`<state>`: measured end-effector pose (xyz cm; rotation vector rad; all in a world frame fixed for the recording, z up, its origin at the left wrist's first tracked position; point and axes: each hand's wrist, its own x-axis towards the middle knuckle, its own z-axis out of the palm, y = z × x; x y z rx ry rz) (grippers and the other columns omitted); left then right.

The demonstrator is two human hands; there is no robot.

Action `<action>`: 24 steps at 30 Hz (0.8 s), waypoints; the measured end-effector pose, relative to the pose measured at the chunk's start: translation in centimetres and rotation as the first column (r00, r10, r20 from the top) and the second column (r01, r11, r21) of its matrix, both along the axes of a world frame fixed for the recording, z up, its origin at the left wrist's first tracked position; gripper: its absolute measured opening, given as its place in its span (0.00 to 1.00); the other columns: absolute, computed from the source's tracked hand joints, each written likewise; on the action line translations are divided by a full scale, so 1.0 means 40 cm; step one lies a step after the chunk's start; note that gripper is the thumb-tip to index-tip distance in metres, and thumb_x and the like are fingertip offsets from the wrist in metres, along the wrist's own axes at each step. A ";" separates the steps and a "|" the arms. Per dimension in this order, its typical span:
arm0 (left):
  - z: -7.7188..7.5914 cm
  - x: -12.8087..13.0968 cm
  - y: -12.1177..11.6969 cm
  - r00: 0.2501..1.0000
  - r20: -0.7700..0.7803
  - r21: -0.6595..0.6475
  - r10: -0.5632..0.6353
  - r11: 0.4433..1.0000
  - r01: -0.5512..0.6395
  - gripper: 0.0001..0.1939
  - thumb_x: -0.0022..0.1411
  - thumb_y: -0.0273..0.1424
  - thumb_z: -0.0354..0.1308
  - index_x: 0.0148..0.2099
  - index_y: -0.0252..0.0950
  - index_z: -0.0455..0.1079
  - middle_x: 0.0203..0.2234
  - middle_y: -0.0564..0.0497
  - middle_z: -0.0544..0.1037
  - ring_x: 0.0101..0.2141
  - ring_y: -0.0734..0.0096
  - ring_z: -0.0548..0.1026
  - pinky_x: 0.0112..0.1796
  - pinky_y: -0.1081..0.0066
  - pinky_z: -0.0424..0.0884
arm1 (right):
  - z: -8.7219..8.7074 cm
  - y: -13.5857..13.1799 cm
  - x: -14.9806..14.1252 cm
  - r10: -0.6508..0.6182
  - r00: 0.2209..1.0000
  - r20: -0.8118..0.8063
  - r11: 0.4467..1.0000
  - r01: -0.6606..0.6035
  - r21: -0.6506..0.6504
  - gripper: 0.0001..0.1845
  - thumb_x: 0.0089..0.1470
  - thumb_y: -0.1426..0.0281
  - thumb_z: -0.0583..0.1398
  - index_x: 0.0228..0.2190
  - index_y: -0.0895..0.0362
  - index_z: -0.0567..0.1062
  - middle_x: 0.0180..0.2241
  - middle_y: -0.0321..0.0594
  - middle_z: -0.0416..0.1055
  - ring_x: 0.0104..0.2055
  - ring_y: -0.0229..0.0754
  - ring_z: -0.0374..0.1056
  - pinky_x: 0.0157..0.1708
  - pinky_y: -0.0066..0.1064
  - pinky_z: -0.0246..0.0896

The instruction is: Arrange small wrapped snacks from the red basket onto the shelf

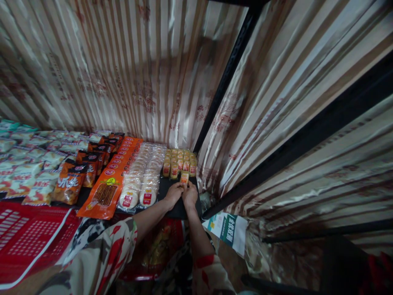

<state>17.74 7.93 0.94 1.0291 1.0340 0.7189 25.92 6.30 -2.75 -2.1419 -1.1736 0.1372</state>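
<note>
Both my hands meet over the right end of a black shelf (178, 211). Between them is a small yellow snack pack (184, 177) with a red-and-white label. My left hand (175, 194) closes its fingers on the pack's lower left side. My right hand (190, 195) pinches it from the right. Just behind stand rows of matching yellow snack packs (174, 169). To the left lie two rows of round white wrapped cakes (147, 196) with red labels. My fingertips partly cover the pack's lower end.
Orange snack bags (104, 192), brown-and-orange bags (70, 181) and white bags (39, 184) fill the shelf leftward. A red basket (33, 237) stands at lower left. Black metal posts (227, 78) and striped curtains (147, 73) border the shelf. A printed sheet (229, 229) hangs right.
</note>
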 end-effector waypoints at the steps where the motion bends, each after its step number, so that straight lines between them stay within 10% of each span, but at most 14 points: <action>1: -0.004 0.005 0.006 1.000 -0.002 0.004 -0.003 1.000 0.003 0.14 0.52 0.18 0.49 0.37 0.33 0.74 0.35 0.48 0.78 0.36 0.72 0.75 0.35 0.76 0.69 | 0.001 0.006 0.002 -0.007 1.000 -0.001 1.000 0.007 -0.004 0.19 0.56 0.68 0.49 0.43 0.62 0.74 0.34 0.49 0.72 0.33 0.43 0.67 0.32 0.29 0.56; 24: -0.033 0.010 0.061 0.998 -0.001 -0.099 0.061 0.993 -0.061 0.27 0.52 0.20 0.51 0.55 0.32 0.63 0.38 0.45 0.74 0.36 0.72 0.72 0.33 0.76 0.70 | -0.009 0.109 0.048 0.028 0.999 -0.033 0.999 -0.029 -0.014 0.20 0.54 0.67 0.52 0.46 0.60 0.72 0.39 0.51 0.72 0.39 0.46 0.69 0.36 0.32 0.59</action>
